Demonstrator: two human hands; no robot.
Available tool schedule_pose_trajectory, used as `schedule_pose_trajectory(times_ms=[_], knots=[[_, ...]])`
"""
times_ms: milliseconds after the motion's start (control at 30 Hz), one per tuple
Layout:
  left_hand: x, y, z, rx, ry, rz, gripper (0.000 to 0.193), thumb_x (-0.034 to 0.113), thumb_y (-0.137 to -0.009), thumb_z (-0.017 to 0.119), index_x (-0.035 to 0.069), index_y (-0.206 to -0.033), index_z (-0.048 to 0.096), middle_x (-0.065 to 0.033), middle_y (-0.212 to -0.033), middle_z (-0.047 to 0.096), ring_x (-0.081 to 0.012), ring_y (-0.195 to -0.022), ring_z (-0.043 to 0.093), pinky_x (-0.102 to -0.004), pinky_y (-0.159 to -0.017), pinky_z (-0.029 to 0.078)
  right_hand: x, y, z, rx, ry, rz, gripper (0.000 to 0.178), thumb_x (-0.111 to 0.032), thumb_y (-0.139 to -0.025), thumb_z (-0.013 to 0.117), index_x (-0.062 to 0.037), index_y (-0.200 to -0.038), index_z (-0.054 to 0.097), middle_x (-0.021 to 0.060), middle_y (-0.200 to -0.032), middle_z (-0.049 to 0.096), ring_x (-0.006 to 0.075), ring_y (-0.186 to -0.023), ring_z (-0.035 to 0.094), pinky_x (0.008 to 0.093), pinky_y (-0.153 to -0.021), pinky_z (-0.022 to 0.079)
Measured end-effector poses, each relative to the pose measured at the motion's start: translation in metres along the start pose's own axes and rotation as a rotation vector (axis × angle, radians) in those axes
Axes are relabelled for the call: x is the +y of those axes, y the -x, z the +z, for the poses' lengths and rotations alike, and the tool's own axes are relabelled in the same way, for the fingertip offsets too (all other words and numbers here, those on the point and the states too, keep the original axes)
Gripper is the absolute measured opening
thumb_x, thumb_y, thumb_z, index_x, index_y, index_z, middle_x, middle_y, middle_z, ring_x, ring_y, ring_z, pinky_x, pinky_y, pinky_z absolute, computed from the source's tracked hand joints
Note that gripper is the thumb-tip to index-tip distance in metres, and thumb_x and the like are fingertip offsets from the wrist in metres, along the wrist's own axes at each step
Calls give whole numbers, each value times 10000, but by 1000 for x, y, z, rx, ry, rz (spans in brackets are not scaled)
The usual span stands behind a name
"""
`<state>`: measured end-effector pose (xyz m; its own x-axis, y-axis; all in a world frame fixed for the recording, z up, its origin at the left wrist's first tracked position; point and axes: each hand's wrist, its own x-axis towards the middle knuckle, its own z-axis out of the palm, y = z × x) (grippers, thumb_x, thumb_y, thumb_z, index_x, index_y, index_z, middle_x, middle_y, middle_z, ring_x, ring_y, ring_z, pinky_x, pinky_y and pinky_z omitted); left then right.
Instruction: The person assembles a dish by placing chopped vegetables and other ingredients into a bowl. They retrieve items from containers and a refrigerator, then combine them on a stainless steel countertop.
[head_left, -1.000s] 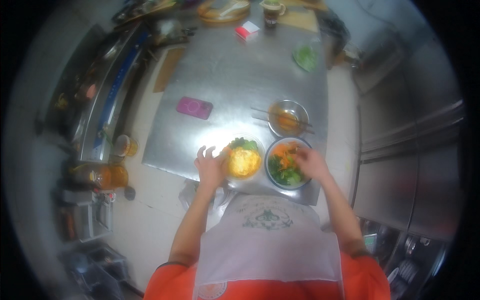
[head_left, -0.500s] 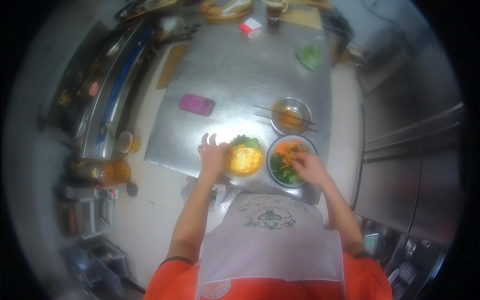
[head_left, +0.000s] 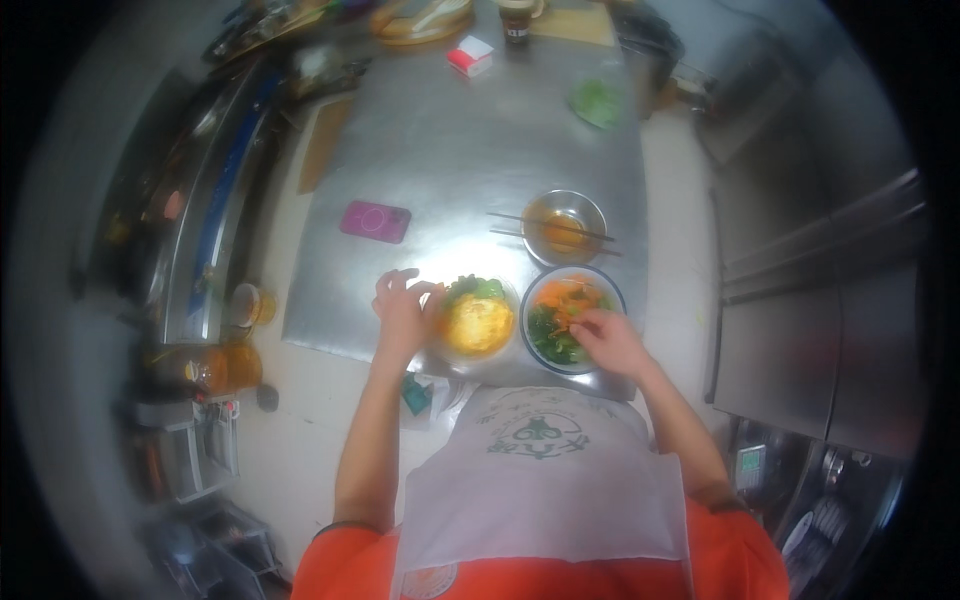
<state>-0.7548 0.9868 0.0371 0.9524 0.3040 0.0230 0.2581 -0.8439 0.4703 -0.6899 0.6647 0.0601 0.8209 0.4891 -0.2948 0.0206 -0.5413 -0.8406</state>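
Far left: bottle of amber liquid [head_left: 238, 368] and, just above it in view, a small tub [head_left: 255, 305], both off the metal surface [head_left: 480, 140]. Next, purple phone [head_left: 376, 222] lying flat on the surface, apart from the bowls.

Left hand [head_left: 403, 312] at the left side of the clear bowl [head_left: 512, 300]. Its fingers are bent and spread apart; whether they touch the rim cannot be told. Clear bowl stands near the surface's close edge: round yellow egg [head_left: 478, 324] in front, leafy greens [head_left: 475, 287] behind it. Red-and-white box [head_left: 470, 57] far up the surface; dark cup [head_left: 516, 22] to its right.

Metal bowl [head_left: 565, 198], orange-yellow liquid [head_left: 564, 234] in the bottom, two chopsticks [head_left: 507, 217] laid across the top. Just below, the dark-rimmed bowl [head_left: 540, 361], right of the clear bowl: orange shreds [head_left: 570, 292] toward the back, dark green leaves [head_left: 548, 330] toward the front. Loose green leaf [head_left: 598, 103] well apart, farther up.

Right hand [head_left: 612, 342] reaches over the dark-rimmed bowl from its right side. Fingers drawn together, tips down at the food; whether they pinch a piece cannot be told.
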Motion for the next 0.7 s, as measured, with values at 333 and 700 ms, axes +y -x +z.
schedule_pose_trajectory(times_ms=[333, 700], knots=[[92, -11, 13, -106, -95, 411, 337, 89, -782, 639, 206, -1088, 717, -162, -1428, 424, -439, -1342, 280, -564, -1041, 275, 39, -38, 19, -120, -1555, 287, 329, -279, -978, 465, 16, -1103, 540, 170, -1103, 613, 259, -1023, 612, 351, -862, 521], [-22, 17, 41, -39, -557, 231, 194, 252, -695, 716, 206, -880, 754, -163, -1454, 375, -418, -1356, 268, -562, -1017, 285, 45, -29, 10, 279, -341, -20, 352, -146, -897, 621, 42, -1187, 552, 149, -1094, 626, 226, -1032, 606, 327, -888, 484]])
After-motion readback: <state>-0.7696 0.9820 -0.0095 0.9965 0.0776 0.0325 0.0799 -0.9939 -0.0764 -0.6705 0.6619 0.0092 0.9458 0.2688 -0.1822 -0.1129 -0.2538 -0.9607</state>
